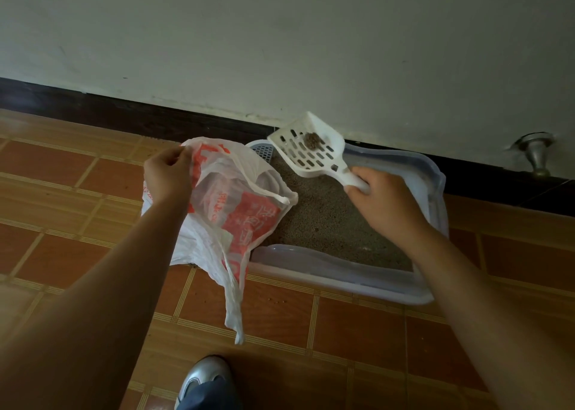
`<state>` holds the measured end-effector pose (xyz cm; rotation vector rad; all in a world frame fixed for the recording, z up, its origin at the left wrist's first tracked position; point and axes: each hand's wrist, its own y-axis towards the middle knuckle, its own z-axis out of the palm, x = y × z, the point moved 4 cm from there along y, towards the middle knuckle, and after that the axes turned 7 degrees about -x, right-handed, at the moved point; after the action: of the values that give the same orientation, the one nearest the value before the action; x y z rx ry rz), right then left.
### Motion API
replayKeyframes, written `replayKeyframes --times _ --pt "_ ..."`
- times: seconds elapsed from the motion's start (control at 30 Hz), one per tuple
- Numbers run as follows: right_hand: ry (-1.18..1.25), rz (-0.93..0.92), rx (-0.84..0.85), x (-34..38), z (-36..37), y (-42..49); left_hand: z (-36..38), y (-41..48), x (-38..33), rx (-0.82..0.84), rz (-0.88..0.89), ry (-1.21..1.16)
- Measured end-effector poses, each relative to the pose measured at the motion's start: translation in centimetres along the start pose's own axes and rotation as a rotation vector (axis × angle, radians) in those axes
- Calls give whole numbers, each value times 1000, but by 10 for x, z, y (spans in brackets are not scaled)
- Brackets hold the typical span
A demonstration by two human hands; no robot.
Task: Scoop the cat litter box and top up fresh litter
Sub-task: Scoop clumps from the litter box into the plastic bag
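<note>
The right hand [384, 199] is closed around the handle of a white slotted scoop [308, 147], whose long axis runs from the hand up and left, blade toward the wall, carrying one dark clump [311, 140] above the litter box [342, 274]. The left hand [166, 173] pinches the rim of a white-and-red plastic bag [236, 210], held open just beside the scoop over the box's left end. The box lies against the wall, filled with grey litter [323, 217].

Dim and underexposed throughout, with soft, flat light and no glare. Heavy vignetting toward the corners, wide-angle bending at the edges, slight softness overall.
</note>
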<state>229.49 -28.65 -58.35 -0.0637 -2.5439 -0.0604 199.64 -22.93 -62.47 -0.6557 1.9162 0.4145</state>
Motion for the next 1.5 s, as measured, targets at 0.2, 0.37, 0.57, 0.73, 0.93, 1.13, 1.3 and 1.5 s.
replayKeyframes --times 0.2,0.37,0.57,0.73,0.93,1.13,1.3,1.5 --pt "-11 -164 79 49 13 -1 -5 5 2 19 -21 0" --pt "-116 -247 125 67 45 2 -17 12 5 17 -51 -20" --pt "-377 -463 90 97 71 1 -30 14 11 13 -104 -73" --pt "-436 -578 81 119 83 -1 -41 19 17 -13 -124 -92" --pt "-444 -581 21 122 86 1 -46 23 22 -30 -131 -86" --pt "-340 -535 -90 99 75 8 -41 24 22 -30 -152 -103" --pt "-205 -360 -263 62 42 13 -33 22 17 -35 -142 -103" --pt "-344 13 -206 -13 6 23 -21 16 14 -45 -117 -64"
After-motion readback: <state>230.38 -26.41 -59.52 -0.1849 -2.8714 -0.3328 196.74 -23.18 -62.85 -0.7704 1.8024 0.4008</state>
